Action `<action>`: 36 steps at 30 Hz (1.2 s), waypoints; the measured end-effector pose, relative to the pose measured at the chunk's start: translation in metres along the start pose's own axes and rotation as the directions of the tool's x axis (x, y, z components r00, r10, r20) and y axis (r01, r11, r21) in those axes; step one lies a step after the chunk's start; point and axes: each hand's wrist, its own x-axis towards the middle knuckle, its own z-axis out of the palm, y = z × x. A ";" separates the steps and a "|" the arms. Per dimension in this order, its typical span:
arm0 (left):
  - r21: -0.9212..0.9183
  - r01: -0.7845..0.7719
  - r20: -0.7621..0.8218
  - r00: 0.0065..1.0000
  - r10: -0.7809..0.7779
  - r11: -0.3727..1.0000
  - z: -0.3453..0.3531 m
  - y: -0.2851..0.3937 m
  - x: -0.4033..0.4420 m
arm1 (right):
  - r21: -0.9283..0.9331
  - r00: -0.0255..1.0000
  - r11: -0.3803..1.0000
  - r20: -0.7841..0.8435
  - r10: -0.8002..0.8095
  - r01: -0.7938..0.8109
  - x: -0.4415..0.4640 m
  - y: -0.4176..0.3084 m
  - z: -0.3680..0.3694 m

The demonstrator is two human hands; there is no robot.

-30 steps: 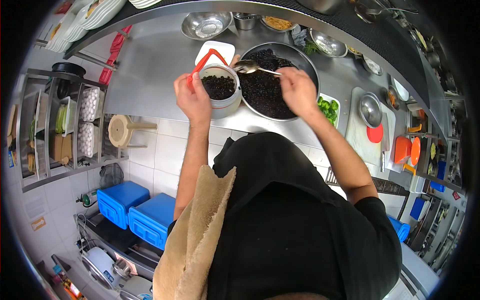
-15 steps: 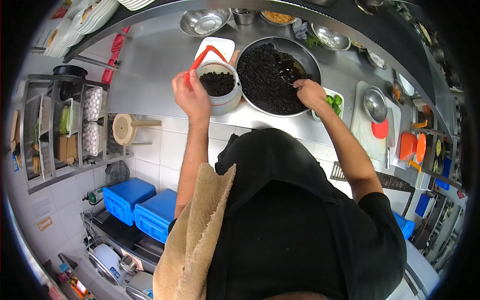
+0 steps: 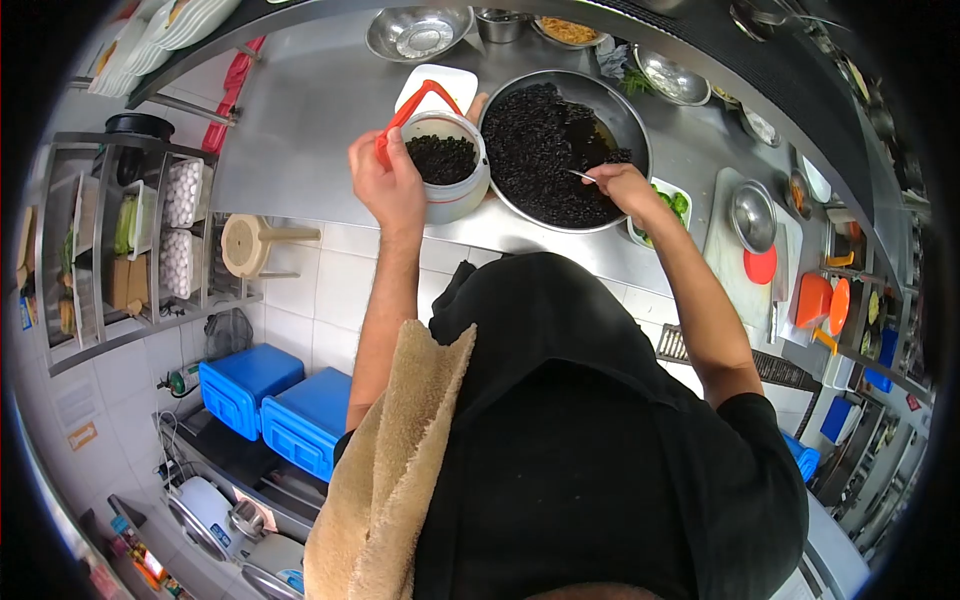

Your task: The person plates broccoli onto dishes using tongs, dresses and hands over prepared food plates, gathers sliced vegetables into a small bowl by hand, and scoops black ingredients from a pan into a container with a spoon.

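My left hand (image 3: 388, 190) is closed on the red handle (image 3: 408, 112) of a pale bucket (image 3: 455, 205). Dark beans or similar small black pieces (image 3: 443, 158) partly fill that bucket. To its right stands a wide metal basin (image 3: 636, 115) with a mass of the same dark food (image 3: 540, 150) and dark liquid showing at the right. Over the basin's right side, my right hand (image 3: 628, 190) grips a metal spoon (image 3: 582, 175), whose tip is at the dark food. Behind the bucket lies a white tray or lid (image 3: 455, 82).
Metal bowls (image 3: 418, 38) line the back of the steel counter (image 3: 290, 130), beneath an overhead shelf. Right of the basin are a container of green peppers (image 3: 680, 208) and a cutting board (image 3: 722, 245) with a bowl (image 3: 752, 215) and knife. A stool (image 3: 243, 247) stands below left.
My right hand has shifted slightly right and the spoon shows more clearly above the dark food. My left hand keeps its hold on the handle. The whole view has shifted slightly.
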 end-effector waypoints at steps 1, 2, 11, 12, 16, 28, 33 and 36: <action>-0.002 -0.002 0.003 1.000 0.002 1.000 0.000 0.000 0.000 | 0.013 1.000 1.000 0.007 0.024 -0.024 -0.003 -0.007 -0.004; -0.004 -0.006 0.007 1.000 0.006 1.000 0.000 -0.001 0.001 | 0.026 0.999 0.999 0.013 0.047 -0.048 -0.006 -0.012 -0.007; -0.032 0.002 -0.001 1.000 -0.002 0.999 0.000 0.000 0.001 | -0.046 0.997 0.997 -0.045 -0.069 0.067 -0.024 -0.049 -0.026; -0.035 0.004 -0.007 1.000 -0.004 0.999 0.000 0.000 0.002 | -0.053 0.996 0.996 -0.049 -0.078 0.076 -0.024 -0.052 -0.028; -0.049 -0.011 -0.023 1.000 0.009 0.999 0.000 -0.001 0.002 | -0.059 0.990 0.990 -0.045 -0.132 0.129 -0.027 -0.070 -0.032; -0.043 -0.014 -0.033 0.999 0.012 0.999 -0.001 0.000 0.001 | -0.427 0.868 0.769 0.083 -0.490 0.475 -0.053 -0.165 0.040; -0.041 -0.006 -0.025 1.000 0.005 0.999 -0.003 0.000 -0.001 | -0.804 0.531 0.201 0.161 -0.832 0.559 -0.046 -0.146 0.102; -0.044 0.005 -0.026 1.000 -0.006 0.999 -0.005 0.001 -0.001 | -0.804 0.484 0.201 0.121 -0.867 0.560 -0.056 -0.151 0.106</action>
